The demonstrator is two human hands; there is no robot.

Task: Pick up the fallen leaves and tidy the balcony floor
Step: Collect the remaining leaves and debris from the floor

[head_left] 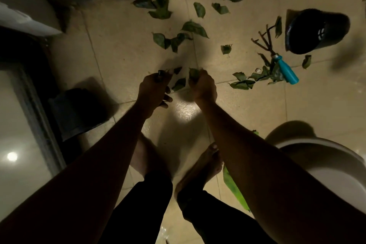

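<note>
My right grip (202, 85) is clamped on a leaf (194, 73), fingers curled round it low over the floor (122, 49). My left grip (153, 87) is curled on a small dark scrap (159, 74); I cannot tell what it is. Two loose leaves (179, 84) show between my hands. Ahead, fallen leaves (195, 27) lie scattered near bare twigs (263, 39), a teal-handled tool (287, 71) and a tipped black pot (316, 29).

Left hand (153, 90) and right hand (202, 85) reach down, curled.
</note>
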